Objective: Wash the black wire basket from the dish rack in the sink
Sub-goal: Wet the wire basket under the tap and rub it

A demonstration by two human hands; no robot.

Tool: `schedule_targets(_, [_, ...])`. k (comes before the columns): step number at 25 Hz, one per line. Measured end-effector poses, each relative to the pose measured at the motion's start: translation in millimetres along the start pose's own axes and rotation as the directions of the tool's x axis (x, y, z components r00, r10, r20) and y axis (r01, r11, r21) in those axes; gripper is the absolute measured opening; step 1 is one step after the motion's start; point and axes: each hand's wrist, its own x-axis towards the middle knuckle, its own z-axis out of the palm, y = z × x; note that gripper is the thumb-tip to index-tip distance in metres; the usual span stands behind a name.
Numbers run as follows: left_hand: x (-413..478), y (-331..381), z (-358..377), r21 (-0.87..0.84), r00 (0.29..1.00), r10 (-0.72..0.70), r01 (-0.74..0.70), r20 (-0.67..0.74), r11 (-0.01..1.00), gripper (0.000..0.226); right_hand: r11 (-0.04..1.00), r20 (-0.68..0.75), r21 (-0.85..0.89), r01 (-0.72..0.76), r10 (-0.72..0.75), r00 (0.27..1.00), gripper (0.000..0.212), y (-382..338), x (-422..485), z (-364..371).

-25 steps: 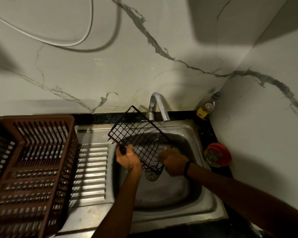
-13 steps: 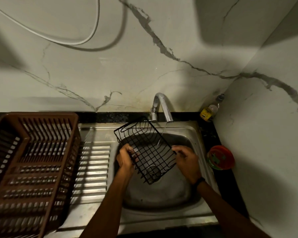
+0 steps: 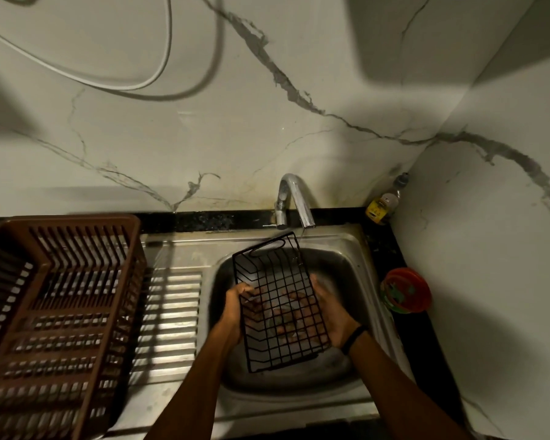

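Observation:
The black wire basket point(image 3: 261, 274) hangs over the steel sink point(image 3: 346, 268), lengthwise toward the tap, its far handle end just under the spout. My left hand point(image 3: 234, 309) grips its left edge, thumb over the rim wire. My right hand point(image 3: 332, 312) holds the right side. Fingers of both hands show through the grid underneath the basket. A thin stream of water runs from the faucet point(image 3: 294, 198) onto the basket's far right corner.
A brown plastic dish rack point(image 3: 61, 312) stands on the left, beside the ribbed steel drainboard point(image 3: 172, 312). A small yellow-labelled bottle point(image 3: 383, 204) sits in the back corner. A red-lidded container point(image 3: 407, 293) is on the black counter right of the sink.
The basket has turned from a tilted, diagonal pose to lying lengthwise and flatter, nearer me. My right hand slid from its corner to under its right side.

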Motion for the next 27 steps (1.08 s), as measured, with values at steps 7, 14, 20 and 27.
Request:
schedule_targets(7, [18.9,5.0,23.1,0.55,0.922,0.304,-0.13,-0.238,0.825,0.066,0.986,-0.206,-0.136,0.095,-0.122,0.971,0.063,-6.3,-12.1,14.6])
schedule_targets(14, [-18.1,41.6,77.7,0.367,0.973,0.174,-0.22,0.154,0.904,0.05,0.867,-0.298,-0.451,0.212,-0.371,0.88,0.032,-22.0,-18.7,61.5])
schedule_targets(20, [-6.6,16.2,72.1,0.264,0.963,0.205,-0.245,0.173,0.933,0.057,0.165,-0.182,-0.983,-0.084,-0.768,0.614,0.07,-29.5,26.3,58.0])
schedule_targets(27, [-0.3,33.3,76.7,0.252,0.943,0.309,-0.332,0.126,0.909,0.067,-0.307,0.179,-0.947,-0.089,-0.74,0.649,0.058,-80.0,42.5,70.4])
